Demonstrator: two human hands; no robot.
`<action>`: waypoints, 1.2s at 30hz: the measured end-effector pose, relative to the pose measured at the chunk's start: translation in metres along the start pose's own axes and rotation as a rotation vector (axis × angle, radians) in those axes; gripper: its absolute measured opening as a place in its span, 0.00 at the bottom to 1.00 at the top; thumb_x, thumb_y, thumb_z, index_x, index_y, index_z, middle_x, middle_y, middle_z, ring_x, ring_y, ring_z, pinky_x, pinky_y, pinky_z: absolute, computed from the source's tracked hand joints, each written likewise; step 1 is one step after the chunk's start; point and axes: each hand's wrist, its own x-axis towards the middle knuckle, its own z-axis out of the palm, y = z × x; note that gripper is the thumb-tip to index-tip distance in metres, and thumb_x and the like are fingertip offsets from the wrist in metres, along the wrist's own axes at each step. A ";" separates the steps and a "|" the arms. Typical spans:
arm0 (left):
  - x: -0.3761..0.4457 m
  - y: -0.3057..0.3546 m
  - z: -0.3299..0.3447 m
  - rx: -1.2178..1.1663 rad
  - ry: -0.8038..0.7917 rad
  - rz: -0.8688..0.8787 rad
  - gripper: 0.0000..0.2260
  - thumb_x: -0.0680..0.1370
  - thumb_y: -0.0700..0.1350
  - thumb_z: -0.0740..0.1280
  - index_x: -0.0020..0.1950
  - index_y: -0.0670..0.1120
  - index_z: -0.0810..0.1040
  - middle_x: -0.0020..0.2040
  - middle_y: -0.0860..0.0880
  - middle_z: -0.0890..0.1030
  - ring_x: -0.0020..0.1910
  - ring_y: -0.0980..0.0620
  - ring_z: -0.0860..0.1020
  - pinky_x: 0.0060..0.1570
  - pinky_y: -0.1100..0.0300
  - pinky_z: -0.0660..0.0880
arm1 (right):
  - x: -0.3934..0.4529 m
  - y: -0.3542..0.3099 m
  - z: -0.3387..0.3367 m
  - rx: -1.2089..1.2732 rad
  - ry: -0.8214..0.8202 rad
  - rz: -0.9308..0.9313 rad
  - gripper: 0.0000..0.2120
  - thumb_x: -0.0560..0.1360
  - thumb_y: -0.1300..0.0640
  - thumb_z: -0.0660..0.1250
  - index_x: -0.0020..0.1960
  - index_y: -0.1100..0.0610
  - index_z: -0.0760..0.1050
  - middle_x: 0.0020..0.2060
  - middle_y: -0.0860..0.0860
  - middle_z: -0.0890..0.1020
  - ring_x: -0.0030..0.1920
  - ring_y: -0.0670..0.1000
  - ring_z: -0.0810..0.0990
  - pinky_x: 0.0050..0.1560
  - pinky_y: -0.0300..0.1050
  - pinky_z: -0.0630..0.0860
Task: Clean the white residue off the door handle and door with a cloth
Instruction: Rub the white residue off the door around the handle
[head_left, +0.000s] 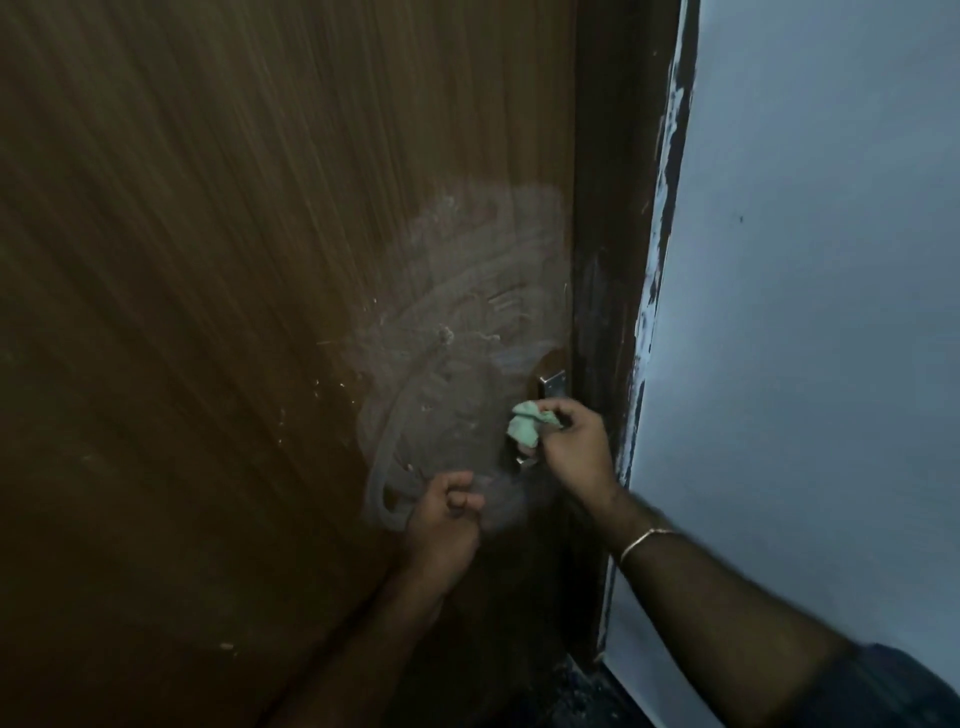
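Right hand (569, 441): curled round a bunched pale-green cloth (525, 423), pressed at the door handle (517, 454) near the door's latch edge.
Left hand (444, 512): fingers loosely curled, nothing visibly held; knuckles close to or resting on the door (208, 312) just below the smears; contact not resolvable.
Door handle: mostly hidden behind cloth and right hand; only a dark stub with a bright tip shown beneath the cloth, and the metal plate (552, 383) just above it.
White residue (467, 291): broad hazy patch with curved streaks, spread from above the plate down to the left hand; a few flecks scattered to its left.
Door frame (602, 260): dark strip between door and pale wall (805, 312), with chipped paint along its outer edge.
Bracelet (644, 540): thin band on the right wrist.
Progress, judged: handle under work, panel largely unwiped.
Risk, smearing: loaded cloth likely to drag residue back over the wood rather than lift it, caused by wiping with one unchanged face of the bundle.
Risk, missed deposit: residue behind the handle and around the plate likely left, caused by the bunched cloth bridging the recesses.
Risk, handle movement: lever possibly depressed and door swung under pressure, caused by an unbraced left hand.
Risk, frame contact: knuckles or cloth possibly rubbed on the chipped frame, caused by the handle's place just beside it.
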 end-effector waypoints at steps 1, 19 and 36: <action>-0.002 0.000 -0.001 0.008 -0.002 0.005 0.13 0.79 0.35 0.61 0.55 0.52 0.75 0.48 0.47 0.81 0.50 0.44 0.81 0.54 0.45 0.80 | 0.004 -0.001 -0.005 0.068 0.026 0.039 0.11 0.75 0.69 0.67 0.51 0.56 0.81 0.52 0.55 0.83 0.49 0.55 0.84 0.47 0.54 0.84; 0.012 0.036 0.003 0.478 -0.040 0.324 0.17 0.78 0.42 0.64 0.67 0.52 0.73 0.59 0.53 0.78 0.55 0.58 0.76 0.59 0.61 0.74 | 0.016 -0.044 0.020 -0.249 0.269 -0.430 0.15 0.78 0.56 0.67 0.63 0.61 0.78 0.60 0.52 0.76 0.58 0.46 0.75 0.54 0.22 0.68; 0.007 0.094 -0.010 1.116 0.218 0.893 0.27 0.79 0.53 0.61 0.78 0.52 0.59 0.80 0.52 0.55 0.79 0.52 0.46 0.74 0.50 0.37 | 0.025 -0.035 0.029 -0.160 0.374 -0.330 0.10 0.74 0.68 0.68 0.55 0.63 0.81 0.55 0.52 0.79 0.52 0.47 0.78 0.45 0.17 0.67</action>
